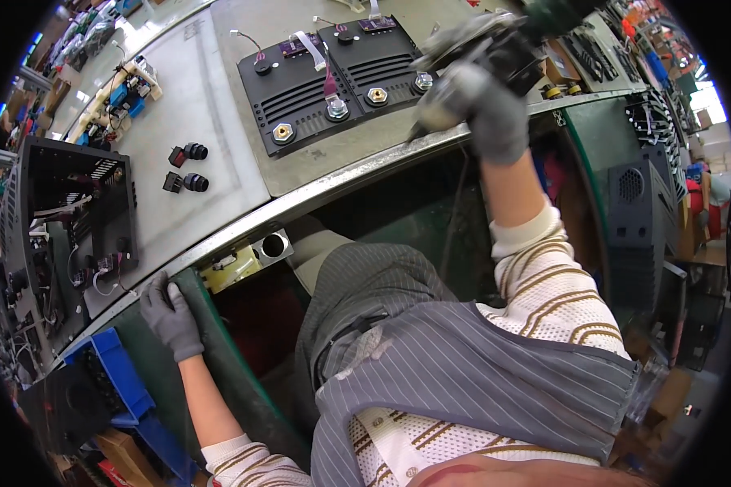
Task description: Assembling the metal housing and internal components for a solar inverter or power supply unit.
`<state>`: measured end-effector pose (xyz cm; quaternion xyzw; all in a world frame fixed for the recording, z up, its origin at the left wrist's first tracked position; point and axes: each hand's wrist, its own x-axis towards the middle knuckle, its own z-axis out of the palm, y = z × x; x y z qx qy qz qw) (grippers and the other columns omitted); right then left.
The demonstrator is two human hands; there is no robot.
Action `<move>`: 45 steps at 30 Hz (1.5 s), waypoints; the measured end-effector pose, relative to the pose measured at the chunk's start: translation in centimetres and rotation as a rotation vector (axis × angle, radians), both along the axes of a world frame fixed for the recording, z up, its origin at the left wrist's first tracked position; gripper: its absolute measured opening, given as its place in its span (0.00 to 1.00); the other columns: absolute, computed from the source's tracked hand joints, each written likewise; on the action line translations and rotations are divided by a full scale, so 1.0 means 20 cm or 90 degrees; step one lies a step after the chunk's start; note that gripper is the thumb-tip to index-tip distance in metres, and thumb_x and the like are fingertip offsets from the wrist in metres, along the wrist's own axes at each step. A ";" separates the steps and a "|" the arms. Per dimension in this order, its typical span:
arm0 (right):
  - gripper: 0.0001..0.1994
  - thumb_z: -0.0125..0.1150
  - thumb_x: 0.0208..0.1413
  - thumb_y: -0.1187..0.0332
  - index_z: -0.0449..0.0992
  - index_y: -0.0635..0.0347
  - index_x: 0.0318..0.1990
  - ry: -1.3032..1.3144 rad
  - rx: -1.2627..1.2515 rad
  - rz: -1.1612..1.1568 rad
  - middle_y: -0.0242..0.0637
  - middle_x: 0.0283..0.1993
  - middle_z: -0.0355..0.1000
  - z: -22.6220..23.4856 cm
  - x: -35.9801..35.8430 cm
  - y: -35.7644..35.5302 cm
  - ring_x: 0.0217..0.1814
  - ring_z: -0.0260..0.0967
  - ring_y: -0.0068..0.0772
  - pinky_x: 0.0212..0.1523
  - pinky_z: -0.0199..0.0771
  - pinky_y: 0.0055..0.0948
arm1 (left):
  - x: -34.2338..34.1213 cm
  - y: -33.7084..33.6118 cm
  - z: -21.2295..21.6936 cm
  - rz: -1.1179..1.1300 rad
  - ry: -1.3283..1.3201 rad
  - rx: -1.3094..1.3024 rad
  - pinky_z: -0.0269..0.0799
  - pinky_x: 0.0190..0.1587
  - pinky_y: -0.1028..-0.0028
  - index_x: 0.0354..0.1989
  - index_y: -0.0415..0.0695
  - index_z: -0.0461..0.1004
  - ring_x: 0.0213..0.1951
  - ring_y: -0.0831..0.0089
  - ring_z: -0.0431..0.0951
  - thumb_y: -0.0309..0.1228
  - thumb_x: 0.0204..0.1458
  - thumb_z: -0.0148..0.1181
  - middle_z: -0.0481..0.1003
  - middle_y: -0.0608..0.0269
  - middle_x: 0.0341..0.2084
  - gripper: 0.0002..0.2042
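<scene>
My right hand, in a grey glove and smeared by motion, is closed around a blurred dark tool with a dark pointed tip, above the bench's front edge. Just left of it lie two black slotted metal panels, a left panel and a right panel. They carry hex-nut fittings, such as a brass-centred fitting, plus small purple circuit boards and ribbon cables. My left hand, also gloved, lies at the bench edge with its fingers stretched out and holds nothing. The tool's exact kind is unclear.
Two black switch-like parts lie on the bench. A black open metal case with wiring stands at the left. Blue bins sit below it. Wrenches hang at the right, near a dark vented case.
</scene>
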<state>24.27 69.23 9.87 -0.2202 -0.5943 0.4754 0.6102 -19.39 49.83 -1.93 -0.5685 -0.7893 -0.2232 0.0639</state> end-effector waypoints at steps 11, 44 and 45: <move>0.20 0.64 0.38 0.80 0.67 0.57 0.42 -0.024 0.138 -0.314 0.31 0.32 0.70 -0.15 0.23 0.59 0.27 0.67 0.20 0.26 0.71 0.23 | 0.02 0.03 0.01 -0.001 0.015 -0.028 0.62 0.54 0.63 0.47 0.44 0.74 0.49 0.57 0.68 0.34 0.53 0.52 0.70 0.54 0.44 0.14; 0.21 0.58 0.45 0.73 0.66 0.64 0.49 0.068 0.122 -0.341 0.36 0.33 0.70 -0.18 0.31 0.65 0.31 0.73 0.30 0.28 0.76 0.26 | -0.03 0.01 -0.02 -0.010 0.048 -0.063 0.60 0.57 0.61 0.49 0.40 0.72 0.51 0.54 0.68 0.36 0.58 0.49 0.70 0.49 0.46 0.16; 0.19 0.57 0.46 0.73 0.67 0.64 0.48 0.069 0.124 -0.337 0.37 0.33 0.70 -0.17 0.30 0.64 0.31 0.73 0.29 0.27 0.76 0.25 | -0.03 0.01 -0.01 -0.008 0.054 -0.064 0.60 0.57 0.61 0.49 0.40 0.72 0.51 0.54 0.68 0.36 0.58 0.49 0.70 0.49 0.46 0.16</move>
